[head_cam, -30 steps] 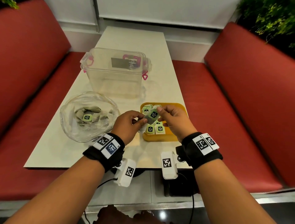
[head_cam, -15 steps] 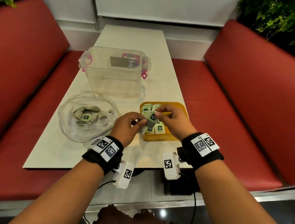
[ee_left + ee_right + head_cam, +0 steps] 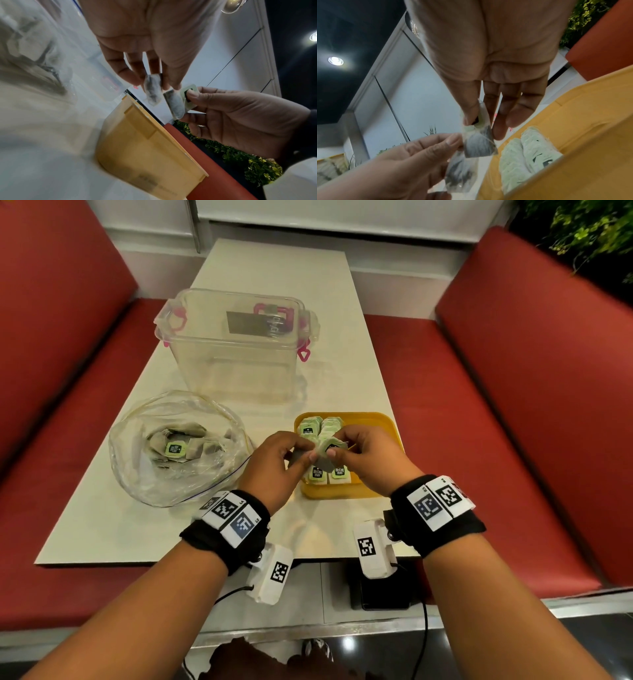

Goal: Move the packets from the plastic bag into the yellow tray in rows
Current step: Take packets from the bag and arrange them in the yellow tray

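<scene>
Task partly done, by the look of it: the yellow tray [image 3: 383, 426] already carries 2 rows of packets [image 3: 310, 430] along its left side, lying overlapped from the far rim toward the near one, while its right side is bare. A loose heap of packets remains in the plastic bag [image 3: 137, 470], on the table left of the tray, so more transfers are left. Left hand [image 3: 274, 465]: fingertips pinching 1 packet [image 3: 152, 92]. Right hand [image 3: 368, 455]: thumb and fingers pinching a 2nd packet [image 3: 477, 143] by its tag, just above the near rows. The 2 packets hang close together; whether they touch or are joined cannot be told. Packets: thin, translucent, soft pouches with dark fill, each with a pale green square label printed black. Tray: rigid, opaque, rounded corners, raised rim. Bag: clear, crinkled film, mouth open. Beyond: clear plastic box [image 3: 236, 347], rigid, pink latches. Table [image 3: 102, 529]: smooth, pale, matte.
</scene>
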The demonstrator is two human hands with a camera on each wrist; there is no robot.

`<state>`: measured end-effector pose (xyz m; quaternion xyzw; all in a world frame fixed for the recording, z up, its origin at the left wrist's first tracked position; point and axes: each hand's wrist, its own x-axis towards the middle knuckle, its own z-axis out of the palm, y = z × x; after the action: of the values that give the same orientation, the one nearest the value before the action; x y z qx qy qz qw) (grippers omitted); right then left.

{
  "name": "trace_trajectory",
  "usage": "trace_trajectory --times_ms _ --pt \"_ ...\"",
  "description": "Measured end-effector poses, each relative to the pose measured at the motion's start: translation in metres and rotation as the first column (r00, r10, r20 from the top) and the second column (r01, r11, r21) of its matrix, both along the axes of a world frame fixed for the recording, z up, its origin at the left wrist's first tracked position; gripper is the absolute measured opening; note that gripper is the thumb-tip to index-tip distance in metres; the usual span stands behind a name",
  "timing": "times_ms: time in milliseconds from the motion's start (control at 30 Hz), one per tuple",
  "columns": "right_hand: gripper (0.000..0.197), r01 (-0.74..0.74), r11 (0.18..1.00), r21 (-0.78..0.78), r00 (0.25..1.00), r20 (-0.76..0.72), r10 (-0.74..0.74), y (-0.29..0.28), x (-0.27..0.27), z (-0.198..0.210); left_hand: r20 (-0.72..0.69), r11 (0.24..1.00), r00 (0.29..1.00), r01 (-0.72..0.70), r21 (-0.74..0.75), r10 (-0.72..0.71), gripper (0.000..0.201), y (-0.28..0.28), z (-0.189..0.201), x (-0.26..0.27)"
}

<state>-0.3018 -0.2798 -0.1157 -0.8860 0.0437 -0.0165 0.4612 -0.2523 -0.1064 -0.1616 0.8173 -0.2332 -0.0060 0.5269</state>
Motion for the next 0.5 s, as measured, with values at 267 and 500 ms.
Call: trace_trajectory --times_ms 267,500 --pt "0.009 -0.172 0.913 -0.370 0.964 -0.252 0.080 -0.022 0.014 -0.006 0.080 0.965 0.989 -0.142 0.223 0.127 0.047 0.000 -0.012 0.005" --pt "0.023 -0.274 0.862 -0.427 0.903 -0.422 0.078 -0.030 0.024 -0.025 -0.069 0.897 0.983 -0.123 0.425 0.168 0.064 -0.010 -0.013 0.006"
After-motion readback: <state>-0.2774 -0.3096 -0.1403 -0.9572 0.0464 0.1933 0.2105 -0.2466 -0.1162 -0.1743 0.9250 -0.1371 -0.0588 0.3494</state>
